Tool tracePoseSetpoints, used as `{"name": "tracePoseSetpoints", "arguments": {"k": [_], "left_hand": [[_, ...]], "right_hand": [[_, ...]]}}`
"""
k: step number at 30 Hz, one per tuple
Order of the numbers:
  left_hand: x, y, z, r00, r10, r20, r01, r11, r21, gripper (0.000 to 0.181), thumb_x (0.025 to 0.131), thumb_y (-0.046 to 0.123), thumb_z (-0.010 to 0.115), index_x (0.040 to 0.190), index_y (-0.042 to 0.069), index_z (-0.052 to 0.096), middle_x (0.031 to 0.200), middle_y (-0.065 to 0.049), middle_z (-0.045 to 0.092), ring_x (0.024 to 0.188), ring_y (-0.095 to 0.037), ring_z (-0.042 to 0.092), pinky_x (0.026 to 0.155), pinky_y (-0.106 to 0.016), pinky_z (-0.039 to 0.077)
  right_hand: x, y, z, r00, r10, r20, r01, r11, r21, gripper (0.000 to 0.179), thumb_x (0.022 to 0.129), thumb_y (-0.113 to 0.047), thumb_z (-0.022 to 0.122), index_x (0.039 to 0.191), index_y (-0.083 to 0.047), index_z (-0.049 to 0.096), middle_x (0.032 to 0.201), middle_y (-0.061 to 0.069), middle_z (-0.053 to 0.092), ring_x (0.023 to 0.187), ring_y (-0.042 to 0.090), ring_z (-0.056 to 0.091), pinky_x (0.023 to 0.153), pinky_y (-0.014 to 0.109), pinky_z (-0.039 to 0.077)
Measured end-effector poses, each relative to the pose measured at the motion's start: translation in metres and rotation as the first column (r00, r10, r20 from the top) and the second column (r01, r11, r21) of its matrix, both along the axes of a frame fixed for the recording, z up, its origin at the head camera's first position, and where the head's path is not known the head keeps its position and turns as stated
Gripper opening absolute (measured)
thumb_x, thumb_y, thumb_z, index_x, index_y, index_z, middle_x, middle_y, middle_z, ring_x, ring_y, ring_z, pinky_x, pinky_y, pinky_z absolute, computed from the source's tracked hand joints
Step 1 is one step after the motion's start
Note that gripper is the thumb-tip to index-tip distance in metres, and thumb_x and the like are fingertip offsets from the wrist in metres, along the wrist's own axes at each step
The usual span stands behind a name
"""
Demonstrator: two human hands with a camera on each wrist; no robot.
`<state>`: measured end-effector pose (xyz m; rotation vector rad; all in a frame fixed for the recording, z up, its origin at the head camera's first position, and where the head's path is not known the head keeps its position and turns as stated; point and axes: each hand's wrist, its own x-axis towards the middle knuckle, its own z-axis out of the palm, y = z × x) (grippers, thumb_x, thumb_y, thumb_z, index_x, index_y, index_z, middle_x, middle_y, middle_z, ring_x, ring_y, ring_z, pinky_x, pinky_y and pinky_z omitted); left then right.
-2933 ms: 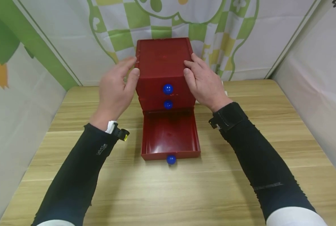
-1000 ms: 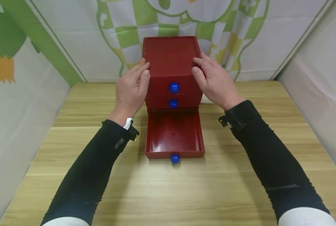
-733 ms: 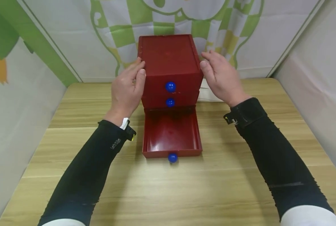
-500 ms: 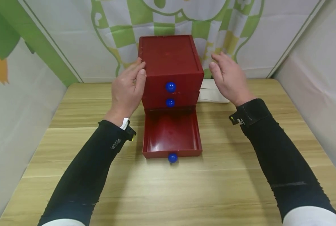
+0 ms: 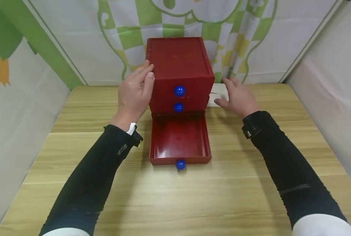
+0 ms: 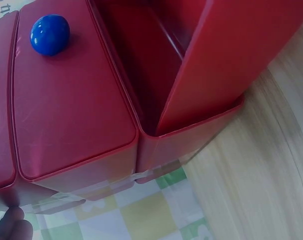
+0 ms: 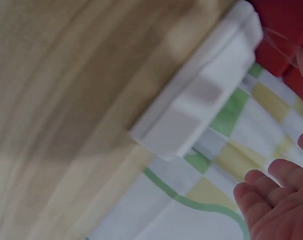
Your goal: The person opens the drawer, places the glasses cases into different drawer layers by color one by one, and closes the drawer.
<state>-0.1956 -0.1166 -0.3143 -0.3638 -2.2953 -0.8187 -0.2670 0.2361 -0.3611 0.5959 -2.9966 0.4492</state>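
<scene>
A red drawer unit [image 5: 176, 59] with round blue knobs [image 5: 179, 91] stands against the back cloth. Its bottom drawer [image 5: 179, 141] is pulled out, with nothing visible inside. My left hand [image 5: 134, 95] rests along the unit's left side, fingertips at the upper edge; in the left wrist view its fingers [image 6: 14, 225] barely show in the corner. My right hand [image 5: 241, 98] reaches low on the right, thumb and fingers spread, beside a white oblong packet [image 5: 218, 90]. The right wrist view shows this packet [image 7: 196, 90] apart from my straight fingers [image 7: 261, 187].
The unit and packet stand on a wood-grain table [image 5: 175, 200]. A green-and-white checked cloth [image 5: 152, 19] hangs behind, with pale side walls [image 5: 335, 82] left and right. A clear strand [image 7: 281, 42] shows near the red unit in the right wrist view.
My right hand has let go of the unit's right side, moved right, then come down toward the white packet, which is now uncovered. The left hand stays on the unit.
</scene>
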Motion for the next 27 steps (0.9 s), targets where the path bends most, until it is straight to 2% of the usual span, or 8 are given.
{"name": "tracePoseSetpoints", "arguments": {"k": [6, 13, 21, 27], "left_hand": [[0.001, 0.0, 0.0, 1.0, 0.003, 0.021, -0.003, 1.0, 0.001, 0.047, 0.11, 0.036, 0.043, 0.143, 0.011, 0.065, 0.149, -0.003, 0.06, 0.139, -0.014, 0.057, 0.113, -0.033, 0.048], [0.001, 0.0, 0.0, 1.0, -0.001, 0.029, 0.001, 1.0, -0.005, 0.046, 0.111, 0.035, 0.043, 0.143, 0.01, 0.064, 0.15, -0.004, 0.059, 0.141, -0.014, 0.055, 0.115, -0.033, 0.047], [0.002, 0.0, -0.001, 1.0, -0.001, 0.023, 0.001, 1.0, -0.001, 0.046, 0.111, 0.033, 0.043, 0.143, 0.009, 0.065, 0.15, -0.005, 0.059, 0.14, -0.015, 0.056, 0.114, -0.035, 0.048], [0.002, -0.002, -0.001, 1.0, -0.002, 0.012, 0.002, 1.0, -0.001, 0.045, 0.111, 0.033, 0.043, 0.143, 0.008, 0.065, 0.15, -0.006, 0.06, 0.139, -0.016, 0.056, 0.114, -0.035, 0.048]], "right_hand": [[-0.007, -0.003, -0.017, 0.999, 0.004, 0.052, -0.009, 0.996, 0.086, 0.097, 0.092, -0.048, 0.075, 0.166, -0.007, 0.025, 0.165, 0.034, 0.027, 0.15, 0.053, 0.032, 0.12, 0.064, 0.032], [-0.014, -0.006, -0.033, 0.998, -0.003, 0.069, -0.008, 0.987, 0.161, 0.093, 0.092, -0.047, 0.075, 0.164, -0.009, 0.03, 0.164, 0.033, 0.03, 0.144, 0.056, 0.038, 0.116, 0.065, 0.037], [-0.016, -0.009, -0.037, 0.995, -0.027, 0.1, 0.004, 0.974, 0.228, 0.088, 0.095, -0.049, 0.072, 0.163, -0.01, 0.033, 0.163, 0.032, 0.033, 0.142, 0.056, 0.042, 0.114, 0.066, 0.04], [-0.012, -0.01, -0.037, 0.996, 0.002, 0.09, -0.026, 0.965, 0.261, 0.082, 0.097, -0.046, 0.068, 0.163, -0.01, 0.034, 0.152, 0.031, 0.048, 0.136, 0.053, 0.049, 0.113, 0.063, 0.042]]}}
